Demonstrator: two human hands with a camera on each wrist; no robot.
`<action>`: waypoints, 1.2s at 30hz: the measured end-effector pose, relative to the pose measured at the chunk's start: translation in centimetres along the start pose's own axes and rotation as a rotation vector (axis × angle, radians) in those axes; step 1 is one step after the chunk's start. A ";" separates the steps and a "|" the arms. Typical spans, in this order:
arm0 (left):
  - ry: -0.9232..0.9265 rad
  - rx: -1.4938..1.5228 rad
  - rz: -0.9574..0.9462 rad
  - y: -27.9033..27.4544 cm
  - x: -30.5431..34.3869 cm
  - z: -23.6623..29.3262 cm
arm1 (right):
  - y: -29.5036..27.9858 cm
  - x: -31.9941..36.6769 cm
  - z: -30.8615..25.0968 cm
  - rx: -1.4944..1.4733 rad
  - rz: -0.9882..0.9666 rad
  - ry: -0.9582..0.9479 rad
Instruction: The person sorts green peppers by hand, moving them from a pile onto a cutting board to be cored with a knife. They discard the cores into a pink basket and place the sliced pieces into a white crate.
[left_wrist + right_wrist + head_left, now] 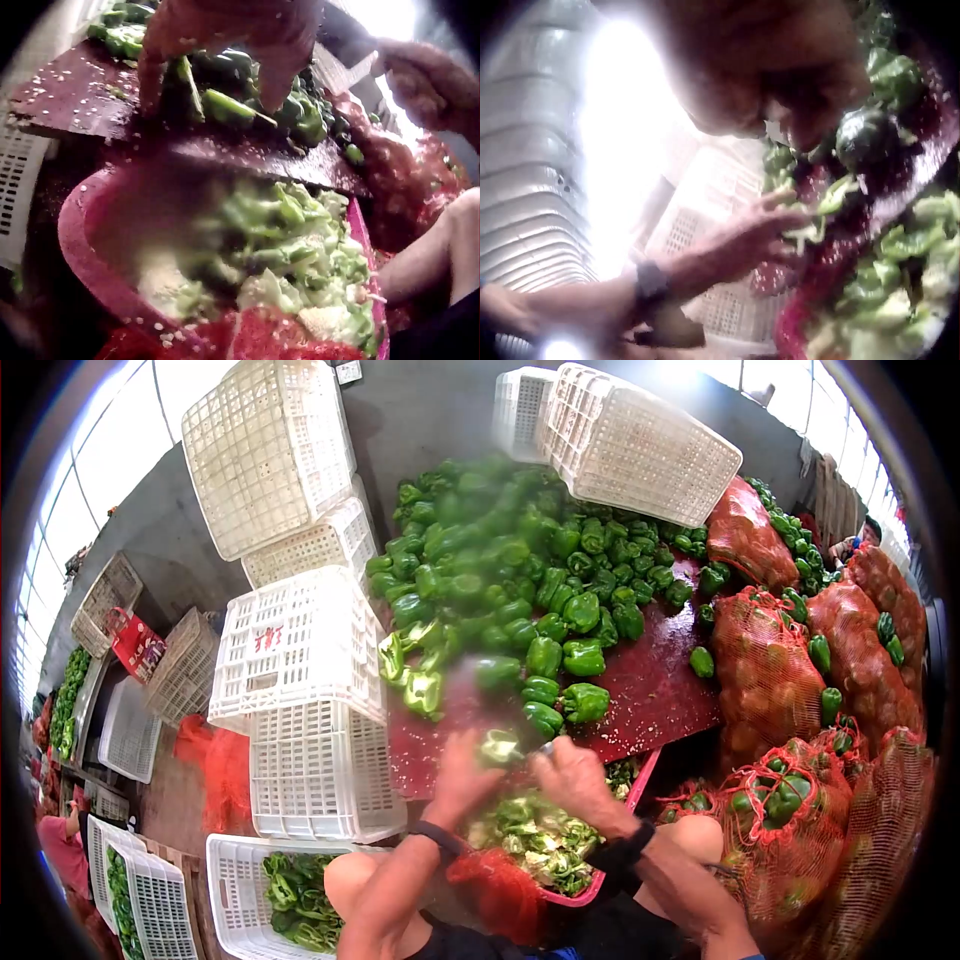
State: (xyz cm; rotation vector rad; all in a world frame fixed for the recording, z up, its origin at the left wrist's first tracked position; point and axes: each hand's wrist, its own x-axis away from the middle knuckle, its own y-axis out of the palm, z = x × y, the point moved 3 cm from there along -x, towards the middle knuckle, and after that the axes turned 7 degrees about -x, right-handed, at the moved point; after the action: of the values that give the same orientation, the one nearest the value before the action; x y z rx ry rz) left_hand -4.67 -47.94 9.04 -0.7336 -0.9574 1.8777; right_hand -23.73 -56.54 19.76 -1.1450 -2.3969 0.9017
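In the head view my left hand [463, 775] holds a cut piece of green bell pepper [499, 748] by the near edge of the red board [650, 705]. Its fingers and thumb come down on either side of the pale-edged piece [229, 107] in the left wrist view. Just to the right, my right hand [582, 782] grips a small knife, whose short blade [775, 133] shows beside the fingers in the right wrist view; its handle is hidden in the hand. Below both hands, a pink tub [73, 225] holds pale pepper cores and scraps [545, 840].
Whole green bell peppers [500, 560] are heaped on the board, with cut halves [422, 692] at its left. White crates [300, 650] stack on the left; one low crate [232, 905] holds cut peppers. Red mesh sacks [765, 660] crowd the right side.
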 end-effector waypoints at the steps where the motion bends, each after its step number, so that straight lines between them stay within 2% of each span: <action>1: -0.007 -0.035 -0.027 -0.4 -0.2 1.4 | -1.8 -0.3 -0.2 -0.080 0.046 0.017; 2: -0.013 -0.071 -0.053 -0.8 -0.3 2.7 | -3.4 -0.5 -0.2 -0.161 0.092 0.035; 3: -0.019 -0.108 -0.079 -1.0 -0.6 3.7 | -4.7 -0.6 0.0 -0.181 0.169 -0.030; 6: -0.013 -0.298 -0.124 1.5 -1.7 4.3 | -7.7 -0.7 -0.2 -0.284 0.208 -0.044; 9: 0.074 -0.383 -0.100 2.8 -2.6 4.2 | -8.2 -1.6 2.6 -0.297 0.260 0.007; 11: 0.100 -0.440 -0.079 3.6 -3.5 2.8 | -7.9 -2.2 4.2 -0.380 0.242 0.077; 13: 0.125 -0.589 0.030 3.0 -4.8 0.2 | -7.6 -2.7 5.9 -0.513 0.196 0.171; 16: 0.119 -0.797 0.209 2.2 -7.5 -5.3 | -8.1 -2.7 5.1 -0.500 0.166 0.152; 17: 0.140 -0.754 0.271 1.0 -8.1 -5.8 | -8.5 -2.7 4.5 -0.455 0.161 0.147; 20: 0.095 -0.638 0.267 -0.4 -9.1 -6.6 | -9.2 -2.6 3.4 -0.451 0.183 0.105; 21: 0.030 -0.635 0.290 -0.6 -9.1 -5.9 | -9.4 -2.5 3.0 -0.426 0.196 0.090; 24: 0.222 -0.450 0.323 -0.9 -9.1 -2.0 | -9.7 -2.4 2.5 -0.373 0.209 0.054; 25: 0.345 -0.412 0.344 -1.0 -8.8 0.2 | -9.6 -2.4 2.6 -0.387 0.212 0.057; 26: 0.508 -0.266 0.461 0.6 -9.2 0.7 | -9.4 -2.4 2.8 -0.401 0.215 0.060; 27: 0.500 -0.202 0.400 1.8 -9.2 1.7 | -9.2 -2.4 2.9 -0.415 0.217 0.064; 28: 0.410 -0.114 0.305 3.4 -9.0 2.7 | -9.1 -2.4 3.0 -0.405 0.222 0.057; 30: 0.285 0.099 0.293 4.3 -7.7 5.7 | -9.0 -2.4 3.1 -0.384 0.232 0.041; 32: 0.149 0.178 0.277 5.9 -7.5 6.0 | -8.7 -2.5 3.9 -0.386 0.230 0.049; 36: 0.120 0.197 0.182 5.4 -6.4 6.1 | -8.3 -2.3 4.3 -0.337 0.241 0.016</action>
State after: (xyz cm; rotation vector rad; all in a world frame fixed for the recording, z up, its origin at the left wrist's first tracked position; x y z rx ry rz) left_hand -9.04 -57.33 8.40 -0.8258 -0.6371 2.0265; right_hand -29.35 -64.03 22.00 -1.5841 -2.4976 0.5617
